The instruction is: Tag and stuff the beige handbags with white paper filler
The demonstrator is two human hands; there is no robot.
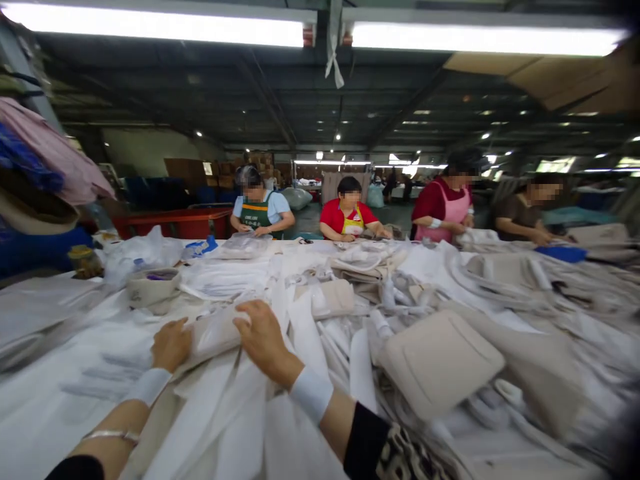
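Left hand (171, 345): palm down, fingers over the left end of a plastic-wrapped beige panel (215, 335); clamped or merely resting, cannot tell.
Right hand (265, 335): palm down, fingers spread over the panel's right end; apart from the left hand; grip equally uncertain.
Wrists: white cuffs (311, 395) on both; thin metal bracelet (111, 436) on the left forearm.
Panel position: between both hands, atop white fabric strips (240, 417).
Surface: long table (45, 313), heaped with strips, beige bag panels (440, 363), plastic bags (143, 250).
Room: four co-workers (347, 215) opposite; red bin (173, 223); fluorescent ceiling lights (160, 23).
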